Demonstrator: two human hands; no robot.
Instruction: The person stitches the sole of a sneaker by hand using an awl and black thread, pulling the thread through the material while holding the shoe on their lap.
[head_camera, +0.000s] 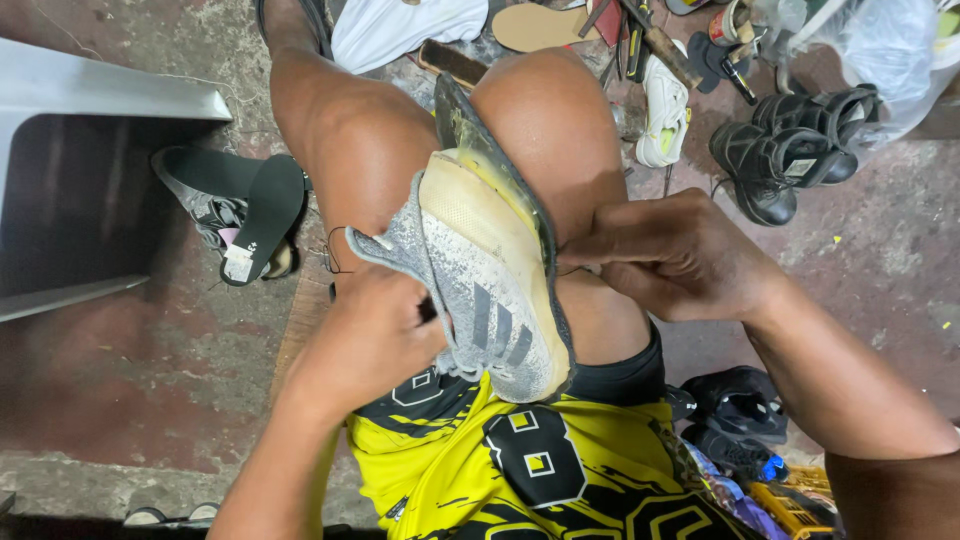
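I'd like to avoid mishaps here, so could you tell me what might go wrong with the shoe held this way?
The grey shoe is only clamped between bare knees, so it could slip. Its dark sole is peeled away from the upper and might tear further under pull. The right hand pinches beside the sole edge while the left hand grips the upper; the fingers could be pinched or strained.

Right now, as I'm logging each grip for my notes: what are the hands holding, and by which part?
A grey sneaker, clamped between the knees. The left hand grips its fabric upper; the right hand pinches at the sole's edge.
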